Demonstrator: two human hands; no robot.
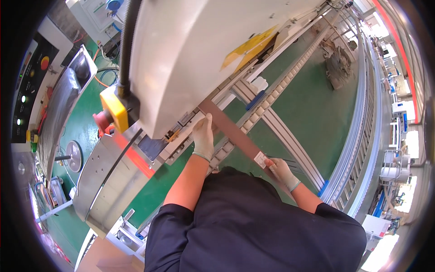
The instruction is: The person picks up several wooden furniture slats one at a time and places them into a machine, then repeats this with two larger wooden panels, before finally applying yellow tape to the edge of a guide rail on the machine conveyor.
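Note:
A long, narrow brown board [235, 137] slants from the large white machine [181, 59] down toward my right side. Its far end meets the machine's lower edge. My right hand [282, 172], in a pale glove with bare fingertips showing, grips the near part of the board, thumb on top beside a white label [260, 159]. My left hand [204, 137], also gloved, is at the board's left edge close to the machine. Its fingers look stretched out; whether they press on the board is hard to see.
A roller-lined rail [281, 86] runs under the board, with an aluminium crossbar [294, 143] branching off it. A yellow box with a red emergency button [102, 121] hangs at left. Long metal rails [358, 149] stand at right. The floor [308, 109] is green.

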